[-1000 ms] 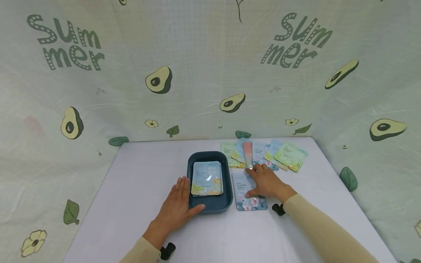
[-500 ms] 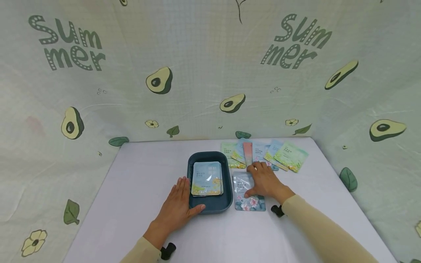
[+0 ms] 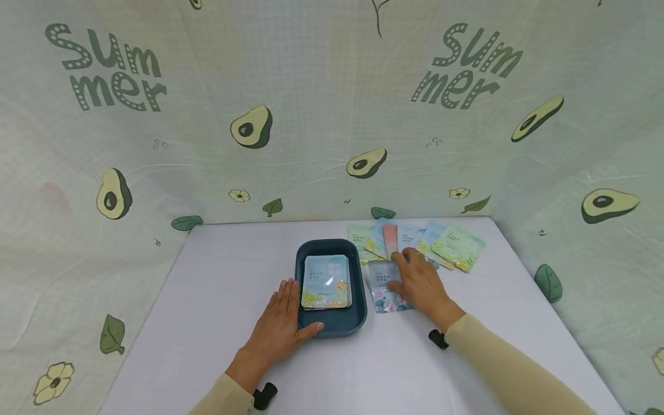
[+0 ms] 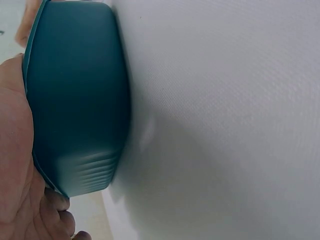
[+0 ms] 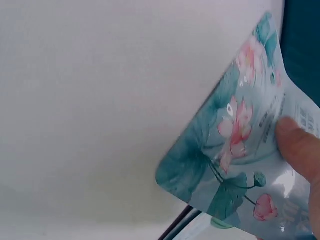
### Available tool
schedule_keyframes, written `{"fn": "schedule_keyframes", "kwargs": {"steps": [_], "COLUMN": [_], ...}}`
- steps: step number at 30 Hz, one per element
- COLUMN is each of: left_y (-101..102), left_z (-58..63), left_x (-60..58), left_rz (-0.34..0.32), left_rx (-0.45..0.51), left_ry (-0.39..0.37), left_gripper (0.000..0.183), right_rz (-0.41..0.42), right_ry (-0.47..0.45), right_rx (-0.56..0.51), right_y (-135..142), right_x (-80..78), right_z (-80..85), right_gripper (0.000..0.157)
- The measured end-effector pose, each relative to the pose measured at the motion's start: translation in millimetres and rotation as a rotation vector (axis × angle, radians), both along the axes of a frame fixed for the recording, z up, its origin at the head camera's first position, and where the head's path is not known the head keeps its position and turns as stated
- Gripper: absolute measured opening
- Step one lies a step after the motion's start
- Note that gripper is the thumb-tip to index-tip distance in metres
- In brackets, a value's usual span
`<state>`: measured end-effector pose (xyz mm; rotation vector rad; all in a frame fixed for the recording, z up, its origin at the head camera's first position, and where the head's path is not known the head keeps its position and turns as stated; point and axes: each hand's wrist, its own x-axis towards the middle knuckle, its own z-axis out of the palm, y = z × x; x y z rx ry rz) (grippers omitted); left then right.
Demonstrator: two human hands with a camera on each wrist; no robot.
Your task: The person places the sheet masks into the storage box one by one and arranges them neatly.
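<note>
My right hand [image 3: 422,285] pinches a blue-grey sheet mask packet [image 3: 383,291] printed with pink lotus flowers, thumb on its face and fingers near its far edge. In the right wrist view the packet [image 5: 225,150] tilts and bends under the thumb; the fingers behind it are hidden. To its left stands a dark blue tray [image 3: 332,325] holding a small stack of light blue packets [image 3: 325,282]. Along the tray's left rim lies my left hand [image 3: 280,323], fingers straight and thumb over the front corner. The left wrist view shows the tray's outer wall [image 4: 80,90] beside the palm.
At the back right, several blue and green packets [image 3: 459,246] overlap in a fan. Among them lies a narrow pink strip-like item [image 3: 390,237], close to the right fingertips. A white cloth [image 3: 207,300] covers the table, and a printed curtain [image 3: 311,75] hangs behind.
The right hand has moved away from me, toward the fanned packets, drawing the lotus packet along with it. The left hand and tray have stayed put.
</note>
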<state>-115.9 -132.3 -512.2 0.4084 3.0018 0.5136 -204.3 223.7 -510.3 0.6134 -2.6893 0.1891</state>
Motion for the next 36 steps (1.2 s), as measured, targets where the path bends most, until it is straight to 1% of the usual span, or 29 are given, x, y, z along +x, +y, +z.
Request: {"fn": "schedule_keyframes", "kwargs": {"steps": [3,5,9,11,13,14,16,19,22,24,26,29,31,33,36], "left_y": [-0.4,-0.7,-1.2,-1.4,-1.4,-1.4,-1.4,-1.6,-1.8,-1.9,-1.8,-1.5,-1.4,-1.3,-1.1], "left_z": [-0.1,-0.4,-1.2,-1.4,-1.4,-1.4,-1.5,-1.9,-2.0,-1.9,-1.6,-1.1,-1.3,-1.7,-1.8], "left_x": [0.0,0.1,-0.1,-0.3,-0.5,-0.6,-0.8,-0.9,-0.7,-0.5,-0.1,0.0,-0.2,-0.5,-0.7], "left_rz": [-0.002,-0.004,-0.007,-0.007,-0.007,-0.007,-0.007,-0.007,-0.007,-0.007,-0.007,-0.004,-0.003,-0.003,-0.005], "left_rx": [0.004,0.000,-0.006,-0.003,-0.003,-0.002,-0.001,-0.007,-0.013,-0.013,-0.010,-0.005,-0.006,-0.009,-0.017], "left_ry": [0.001,0.001,0.004,0.003,0.003,0.004,0.005,0.006,0.005,0.004,0.004,0.004,0.006,0.008,0.009], "left_gripper": [0.112,0.113,0.114,0.115,0.115,0.115,0.115,0.115,0.115,0.115,0.115,0.115,0.115,0.115,0.115], "right_rz": [0.001,0.005,-0.009,-0.037,-0.070,-0.081,-0.099,-0.101,-0.106,-0.114,-0.139,-0.178,-0.201,-0.212,-0.223], "right_ry": [-0.049,-0.101,-0.230,-0.296,-0.344,-0.360,-0.375,-0.375,-0.380,-0.399,-0.463,-0.582,-0.634,-0.638,-0.598], "right_rx": [-0.080,-0.124,-0.211,-0.286,-0.366,-0.403,-0.442,-0.432,-0.412,-0.420,-0.463,-0.551,-0.590,-0.596,-0.582], "right_y": [-3.0,-4.9,-6.8,-7.3,-7.0,-6.7,-5.7,-2.8,0.1,2.0,3.6,5.6,6.4,6.4,6.6], "right_x": [2.8,4.3,6.1,7.1,7.7,7.8,7.3,5.7,3.7,2.0,-0.3,-3.3,-5.0,-5.5,-5.2], "right_z": [0.1,0.7,3.0,5.7,8.4,9.4,10.2,7.6,3.0,0.2,-1.4,0.9,2.8,4.0,4.2], "right_gripper": [0.067,0.065,0.075,0.077,0.074,0.069,0.058,0.046,0.040,0.038,0.039,0.042,0.045,0.046,0.041]}}
